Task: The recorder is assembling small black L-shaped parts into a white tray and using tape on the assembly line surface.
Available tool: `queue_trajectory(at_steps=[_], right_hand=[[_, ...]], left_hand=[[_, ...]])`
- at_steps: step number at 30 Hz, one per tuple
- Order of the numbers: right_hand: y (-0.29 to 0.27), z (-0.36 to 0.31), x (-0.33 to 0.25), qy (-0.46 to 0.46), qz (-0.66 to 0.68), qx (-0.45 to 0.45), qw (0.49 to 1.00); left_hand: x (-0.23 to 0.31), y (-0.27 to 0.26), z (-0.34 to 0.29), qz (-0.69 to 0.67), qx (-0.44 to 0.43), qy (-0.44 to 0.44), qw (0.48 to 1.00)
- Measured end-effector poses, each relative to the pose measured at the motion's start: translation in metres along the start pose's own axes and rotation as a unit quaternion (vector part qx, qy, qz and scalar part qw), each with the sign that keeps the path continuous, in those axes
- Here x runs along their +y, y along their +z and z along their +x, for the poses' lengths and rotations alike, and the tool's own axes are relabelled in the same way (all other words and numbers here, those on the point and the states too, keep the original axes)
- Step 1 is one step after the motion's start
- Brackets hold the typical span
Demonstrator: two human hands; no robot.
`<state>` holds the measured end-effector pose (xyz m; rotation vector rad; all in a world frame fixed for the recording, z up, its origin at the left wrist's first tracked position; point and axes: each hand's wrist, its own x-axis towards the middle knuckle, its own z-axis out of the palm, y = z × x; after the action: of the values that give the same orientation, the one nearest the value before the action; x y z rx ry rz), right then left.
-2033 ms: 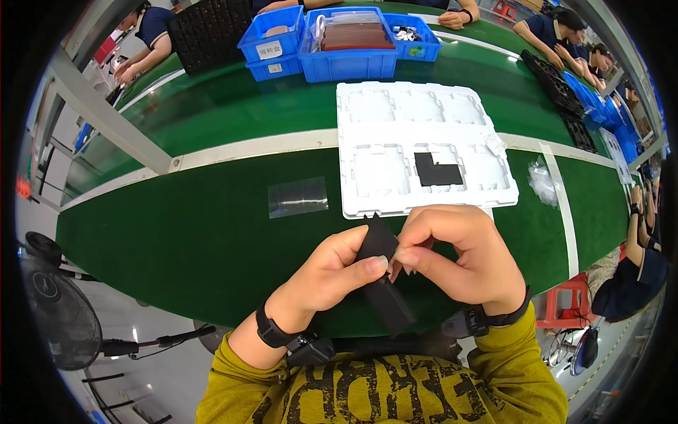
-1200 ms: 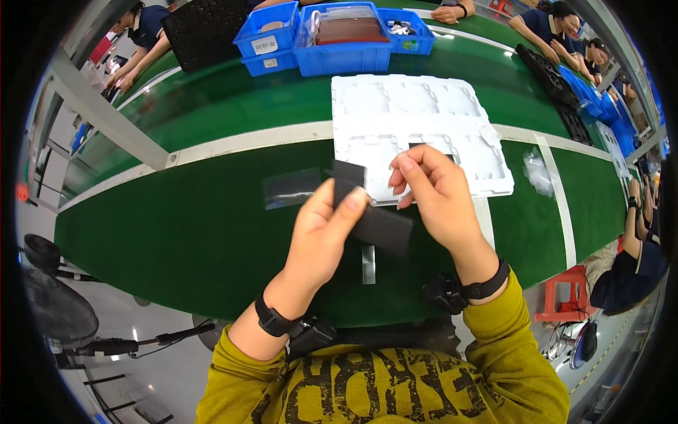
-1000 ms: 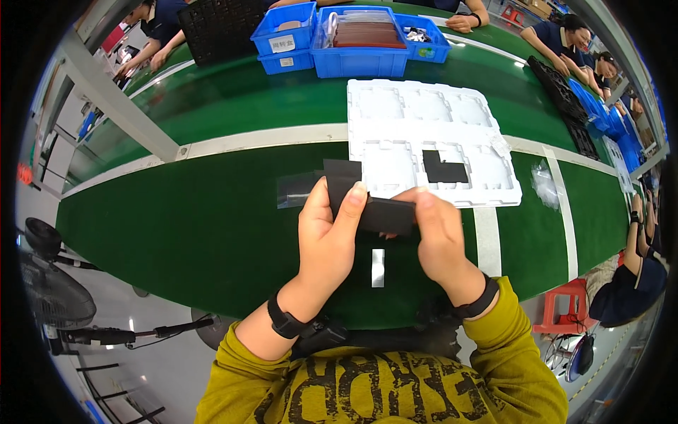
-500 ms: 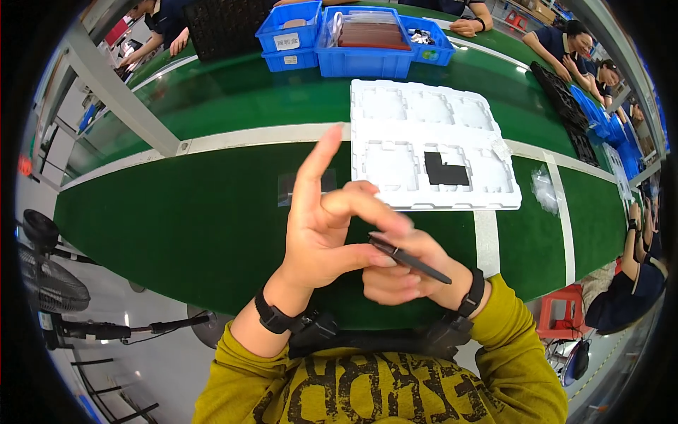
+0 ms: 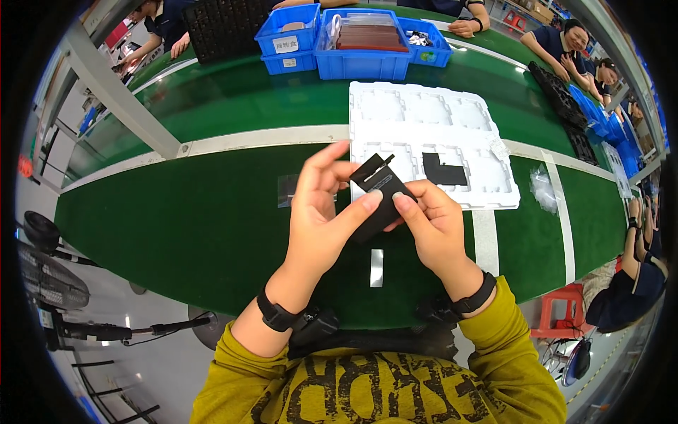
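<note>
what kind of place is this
Most likely a factory assembly line. A long green conveyor belt runs past several seated workers, with blue parts bins and a white moulded tray on it. The left hand and right hand hold a flat black part.

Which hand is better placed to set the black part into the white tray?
Right, probably. Both hands pinch the black part, but the right hand sits nearer the white tray; the left hand is farther off.

Bright, even overhead light with soft shadows; sharp centre, strong fisheye bending and a black rim at the edges.
</note>
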<state>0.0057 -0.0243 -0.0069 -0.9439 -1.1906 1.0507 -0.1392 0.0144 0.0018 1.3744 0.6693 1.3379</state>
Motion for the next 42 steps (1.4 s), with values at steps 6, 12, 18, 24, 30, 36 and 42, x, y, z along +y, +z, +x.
queue_trajectory(at_steps=[6,12,18,24,30,36,42], right_hand=[[0.003,-0.004,0.001,0.026,0.008,-0.028,0.999],[0.003,-0.004,0.001,0.035,0.017,-0.020,0.999],[0.001,-0.002,0.002,0.124,0.120,-0.044,0.984],[0.002,-0.005,0.003,0.222,0.313,-0.111,0.917],[0.005,-0.004,0.006,0.198,0.322,-0.088,0.922],[-0.007,0.007,0.004,0.030,-0.023,-0.049,0.998],[-0.024,0.018,-0.010,-0.212,-0.305,-0.007,0.928]], left_hand=[[0.009,0.001,0.000,-0.226,-0.055,-0.150,0.961],[0.012,0.001,-0.005,-0.280,-0.069,-0.172,0.942],[0.008,-0.001,-0.006,-0.277,-0.081,-0.161,0.944],[-0.008,-0.007,-0.002,-0.384,-0.132,-0.153,0.901],[0.011,0.015,-0.004,-0.127,-0.231,0.022,0.964],[0.017,0.001,-0.009,-0.068,-0.197,-0.085,0.974],[0.010,-0.002,-0.004,0.206,-0.294,0.023,0.933]])
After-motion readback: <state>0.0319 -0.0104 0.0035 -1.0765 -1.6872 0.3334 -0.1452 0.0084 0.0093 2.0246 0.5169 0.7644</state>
